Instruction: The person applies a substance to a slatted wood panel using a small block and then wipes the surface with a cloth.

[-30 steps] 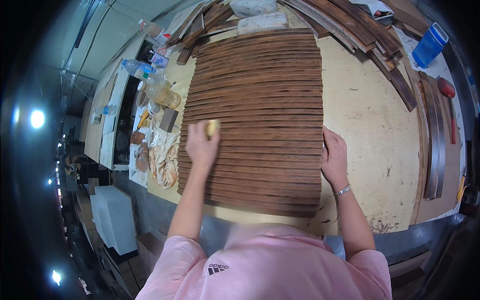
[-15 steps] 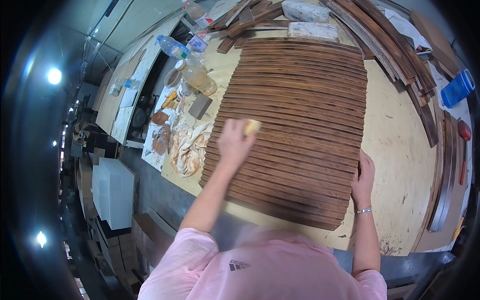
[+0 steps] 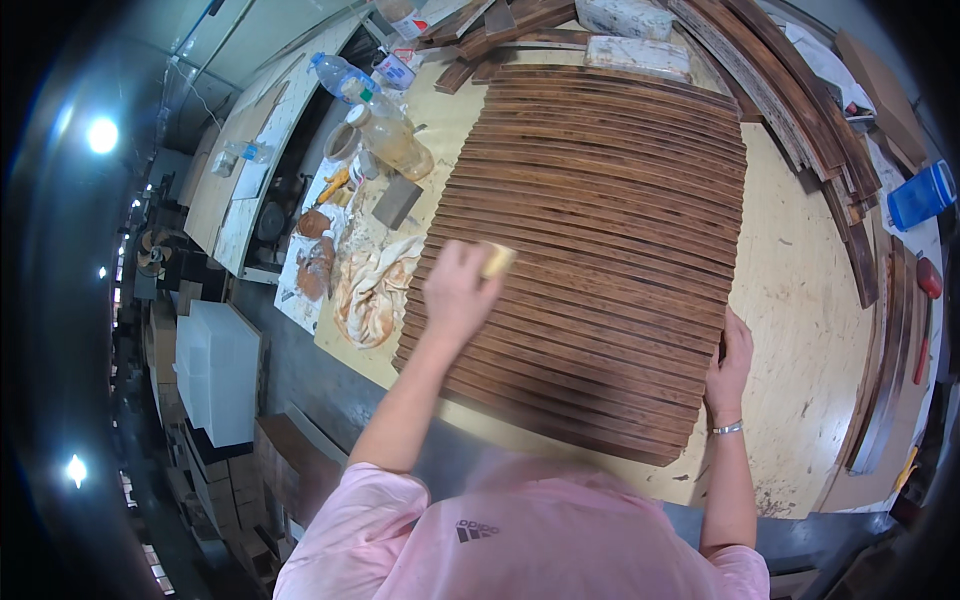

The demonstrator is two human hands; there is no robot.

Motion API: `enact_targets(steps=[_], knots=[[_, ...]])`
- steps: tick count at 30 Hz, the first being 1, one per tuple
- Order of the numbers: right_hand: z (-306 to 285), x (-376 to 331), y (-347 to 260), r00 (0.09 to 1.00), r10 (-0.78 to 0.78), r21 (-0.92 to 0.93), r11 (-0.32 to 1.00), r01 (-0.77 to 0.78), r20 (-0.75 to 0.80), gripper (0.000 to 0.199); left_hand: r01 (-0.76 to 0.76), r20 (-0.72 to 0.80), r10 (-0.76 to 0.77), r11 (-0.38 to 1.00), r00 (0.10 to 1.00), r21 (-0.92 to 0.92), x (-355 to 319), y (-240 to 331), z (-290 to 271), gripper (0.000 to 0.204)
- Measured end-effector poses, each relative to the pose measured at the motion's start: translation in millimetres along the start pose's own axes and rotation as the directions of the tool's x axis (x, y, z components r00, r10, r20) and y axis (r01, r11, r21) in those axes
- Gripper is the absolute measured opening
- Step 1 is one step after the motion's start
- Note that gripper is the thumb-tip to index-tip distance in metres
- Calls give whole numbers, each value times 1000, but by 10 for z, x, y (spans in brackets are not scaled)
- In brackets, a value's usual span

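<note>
A large dark brown slatted wood panel (image 3: 590,230) lies flat, its slats running crosswise. My left hand (image 3: 460,290) is over the panel's left part, closed on a small pale-yellow pad (image 3: 498,262) that appears to rest against the slats. At the panel's lower right edge, my right hand (image 3: 731,365) grips the side; some of its fingers are hidden along the edge. Just left of the panel are a stained cloth (image 3: 375,290) and a grey-brown block (image 3: 397,202).
Bottles (image 3: 390,140) and a round jar (image 3: 342,142) crowd the table's left side. Wrapped white blocks (image 3: 638,58) and loose brown boards (image 3: 760,70) lie at the far end. To the right are a blue container (image 3: 920,195) and a red-handled tool (image 3: 928,278).
My left hand and the yellow pad have moved slightly toward me over the slats. My right hand stays at the panel's edge. The whole view has shifted a little.
</note>
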State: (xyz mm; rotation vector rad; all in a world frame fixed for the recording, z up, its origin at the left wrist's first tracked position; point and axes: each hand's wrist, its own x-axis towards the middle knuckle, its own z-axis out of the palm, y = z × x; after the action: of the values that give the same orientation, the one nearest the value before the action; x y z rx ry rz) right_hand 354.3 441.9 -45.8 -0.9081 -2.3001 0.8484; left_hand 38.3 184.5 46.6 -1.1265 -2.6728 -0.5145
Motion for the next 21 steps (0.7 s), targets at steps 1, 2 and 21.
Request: enact_targets(steps=[1, 2, 21], knots=[[10, -8, 3, 1000, 3, -5, 1000, -3, 2, 62, 78, -60, -79, 997, 995, -9, 7, -231, 8, 29], [-1, -15, -1, 1000, 4, -12, 1000, -4, -3, 63, 135, -119, -133, 991, 984, 11, 23, -529, 4, 30], [-7, -13, -32, 1000, 27, 8, 1000, -27, 3, 59, 273, -245, -273, 961, 930, -35, -15, -612, -258, 26]])
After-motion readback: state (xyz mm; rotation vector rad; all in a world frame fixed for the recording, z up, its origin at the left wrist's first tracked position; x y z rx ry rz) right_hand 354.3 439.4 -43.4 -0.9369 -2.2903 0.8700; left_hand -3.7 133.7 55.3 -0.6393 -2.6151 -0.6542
